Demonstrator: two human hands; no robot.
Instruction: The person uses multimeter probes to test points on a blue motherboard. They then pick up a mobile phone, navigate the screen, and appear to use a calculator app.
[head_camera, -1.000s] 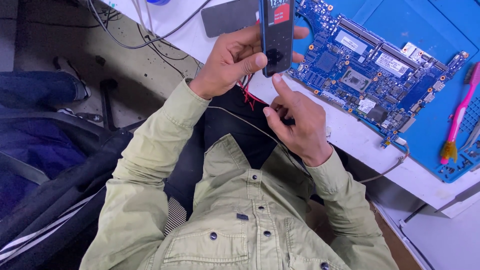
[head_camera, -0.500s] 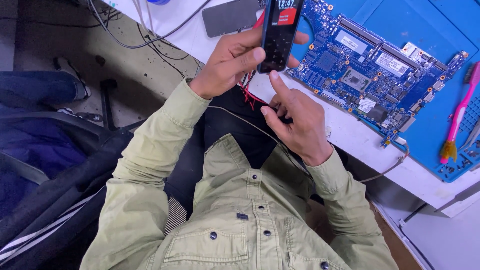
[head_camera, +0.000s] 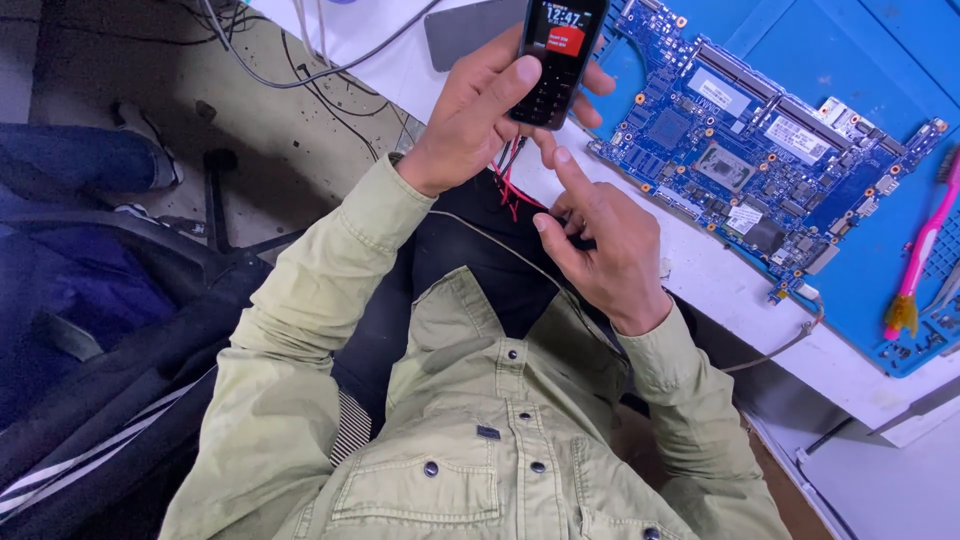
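My left hand (head_camera: 470, 120) grips a small black keypad phone (head_camera: 557, 55) with a lit screen, and its thumb rests on the keys. My right hand (head_camera: 600, 245) sits just below the phone, index finger stretched up toward its lower end, thumb out, the other fingers curled. Red and black wires (head_camera: 510, 185) hang between the two hands at the table edge; I cannot tell whether my right hand touches them. Both sleeves are pale green.
A blue circuit board (head_camera: 740, 140) lies on a blue mat (head_camera: 860, 60) on the white table (head_camera: 740, 300). A pink brush (head_camera: 920, 255) lies at the right, a grey slab (head_camera: 470, 30) at the back, and cables (head_camera: 300, 70) over the floor. A dark bag (head_camera: 90, 330) sits at the left.
The phone has turned from edge-on to face me, so its screen and keys show. My left thumb has come onto the keypad and my right index finger has lifted toward it.
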